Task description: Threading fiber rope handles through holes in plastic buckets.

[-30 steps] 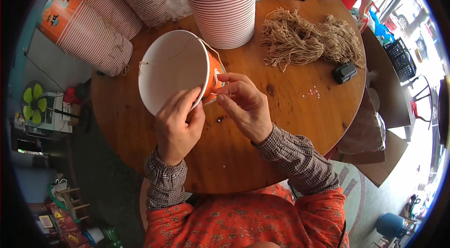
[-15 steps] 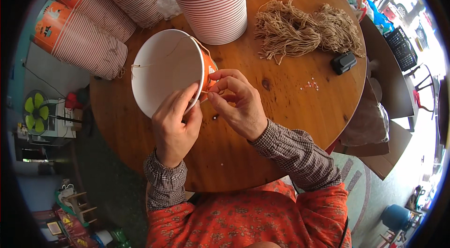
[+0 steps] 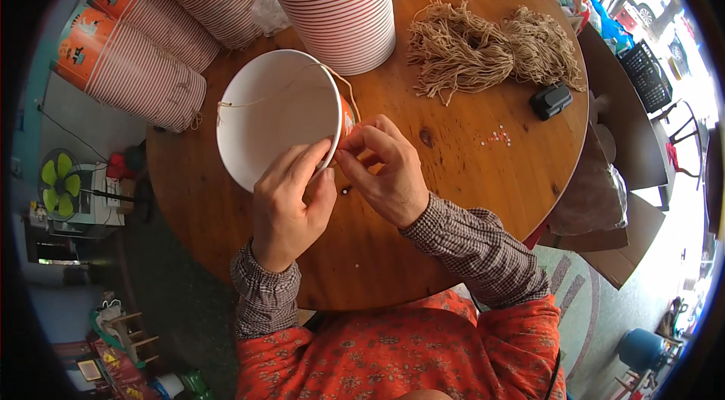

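Observation:
A white-lined paper bucket (image 3: 264, 135) with an orange printed outside is tipped toward me, its mouth facing up and left. My left hand (image 3: 287, 207) is closed on the near right part of its rim, fingers over the edge and thumb outside. Just outside that rim, my right hand (image 3: 385, 169) pinches thumb against fingers on a thin cord. The tan cord (image 3: 352, 92) loops over the bucket's upper right rim, and a knotted piece (image 3: 234, 106) shows at the left inside wall. The pinched end is mostly hidden by my fingers.
Behind the bucket rises a tall stack of buckets (image 3: 332, 7); more stacks (image 3: 143, 71) lean at left. Tan cord bundles (image 3: 491, 52) lie at the back right, beside a small black device (image 3: 552, 101) and several tiny pale discs (image 3: 498, 137). An opened cardboard box (image 3: 619, 241) stands right of the table.
The bucket has shifted slightly right. My left hand's fingers have moved a little right along with the rim, while my right hand stays at nearly the same spot, still pinching.

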Tool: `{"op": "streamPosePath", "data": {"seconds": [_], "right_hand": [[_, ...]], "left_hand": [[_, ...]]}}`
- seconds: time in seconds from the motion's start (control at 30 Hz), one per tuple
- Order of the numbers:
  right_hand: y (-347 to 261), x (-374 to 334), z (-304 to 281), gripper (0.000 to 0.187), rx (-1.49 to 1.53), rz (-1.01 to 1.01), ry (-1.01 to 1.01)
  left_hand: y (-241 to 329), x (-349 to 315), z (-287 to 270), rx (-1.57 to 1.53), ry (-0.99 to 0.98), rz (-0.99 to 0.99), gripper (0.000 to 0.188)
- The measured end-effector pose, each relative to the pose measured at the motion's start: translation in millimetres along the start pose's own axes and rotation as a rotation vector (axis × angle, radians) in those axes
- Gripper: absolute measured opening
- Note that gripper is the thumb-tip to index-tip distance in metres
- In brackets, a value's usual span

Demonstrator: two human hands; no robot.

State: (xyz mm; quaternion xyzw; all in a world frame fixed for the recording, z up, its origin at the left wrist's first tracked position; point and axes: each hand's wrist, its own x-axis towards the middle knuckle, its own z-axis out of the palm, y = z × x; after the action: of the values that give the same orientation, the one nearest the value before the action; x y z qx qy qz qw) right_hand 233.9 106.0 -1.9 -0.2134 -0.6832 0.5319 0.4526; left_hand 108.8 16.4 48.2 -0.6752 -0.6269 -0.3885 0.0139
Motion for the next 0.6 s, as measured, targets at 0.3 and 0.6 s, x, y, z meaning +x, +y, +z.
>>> {"op": "streamPosePath", "data": {"seconds": [0.3,0.6], "right_hand": [[-5.4,0.3,-3.0,0.011,-0.094,-0.084,-0.032],[-7.4,0.3,-4.7,0.01,-0.127,-0.058,-0.058]], "left_hand": [[-6.0,34.9,-24.8,-0.146,-0.297,-0.176,0.01],[-11.9,34.9,-22.1,-0.109,-0.328,-0.132,0.007]]}}
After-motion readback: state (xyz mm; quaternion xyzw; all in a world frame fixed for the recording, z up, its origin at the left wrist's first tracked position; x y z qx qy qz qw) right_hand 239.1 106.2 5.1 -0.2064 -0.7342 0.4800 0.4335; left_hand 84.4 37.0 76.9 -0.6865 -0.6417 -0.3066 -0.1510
